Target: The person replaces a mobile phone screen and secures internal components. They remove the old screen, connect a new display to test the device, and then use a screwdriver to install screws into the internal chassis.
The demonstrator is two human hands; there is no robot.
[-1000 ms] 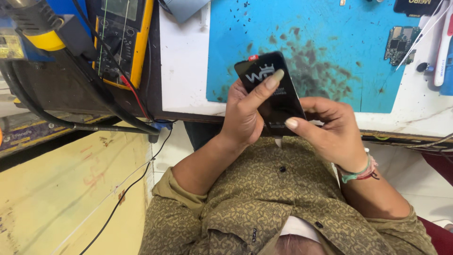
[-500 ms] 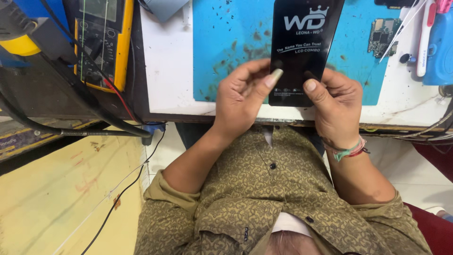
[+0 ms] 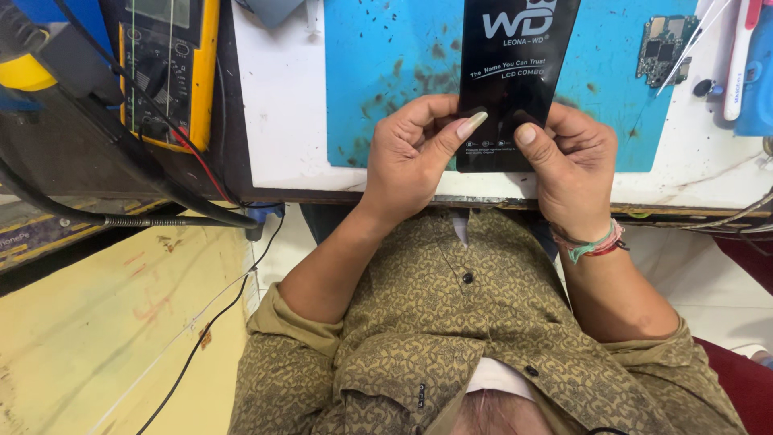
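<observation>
I have the flat black packet (image 3: 509,84) pinched at its near end between both hands, and it stands long-ways over the blue work mat (image 3: 378,89), its far end running out of the top of the view. My left hand (image 3: 415,153) grips the left edge, thumb laid across the front face; my right hand (image 3: 573,165) grips the right edge the same way, the woven bands on that wrist just clear of the table's near edge. Both grips are closed on the packet, thumbs in front and fingers curled behind, though I cannot quite see how the back fingers sit. I judge I am at the opening stage: thumbs are set close together at the near end, as one does to find a seam or flap. The next move would call for a light, even pull so the flat part inside is not bent. Against the frame half a second back, the packet has come a little further out over the mat and lies squarer to me, and my thumbs have drawn nearer its bottom edge; a second back it was tilted and held low by my chest. To the far left sits the yellow multimeter (image 3: 165,68) with its leads; to the far right a small circuit board (image 3: 662,48).
</observation>
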